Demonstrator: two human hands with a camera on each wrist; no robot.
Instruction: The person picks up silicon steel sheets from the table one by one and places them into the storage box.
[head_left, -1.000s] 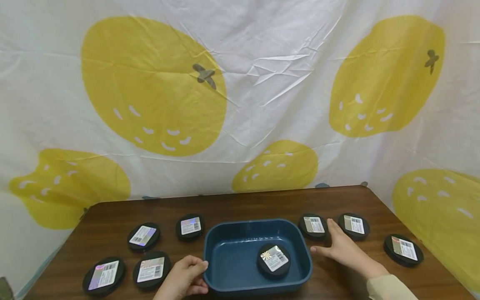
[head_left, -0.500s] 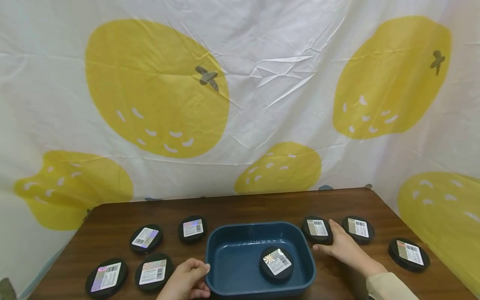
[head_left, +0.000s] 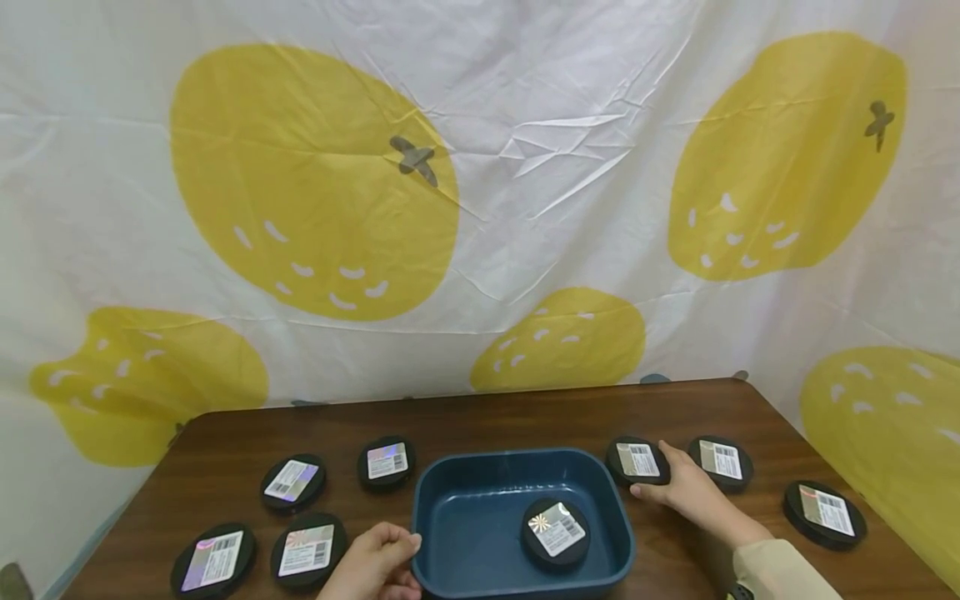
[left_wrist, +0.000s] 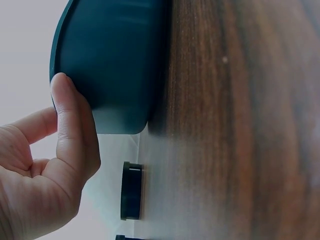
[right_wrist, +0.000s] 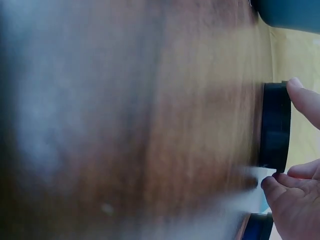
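My left hand (head_left: 377, 564) pinches the left rim of a dark blue rectangular plastic basin (head_left: 465, 525); in the left wrist view its fingers (left_wrist: 69, 120) lie against the outer wall. Inside the basin, toward its right side, lies a flat round black container (head_left: 536, 546) with a barcode label on top. Beyond the basin's right side, my right hand (head_left: 690, 486) spans another such black container (head_left: 626, 454). The right wrist view shows the thumb at one edge of this black container (right_wrist: 275, 127) and the curled fingertips at the opposite edge. It stands flat on the table.
Two more labelled black containers, one near (head_left: 720, 458) and one farther right (head_left: 825, 515), lie right of my right hand. Several others, such as a nearby black container (head_left: 307, 546), lie left of the basin. A lemon-print cloth (head_left: 562, 208) hangs behind the brown wooden table (head_left: 487, 425).
My right thumb has closed in on the near edge of the container beside the basin. My left hand stays on the rim. The whole head view has shifted slightly.
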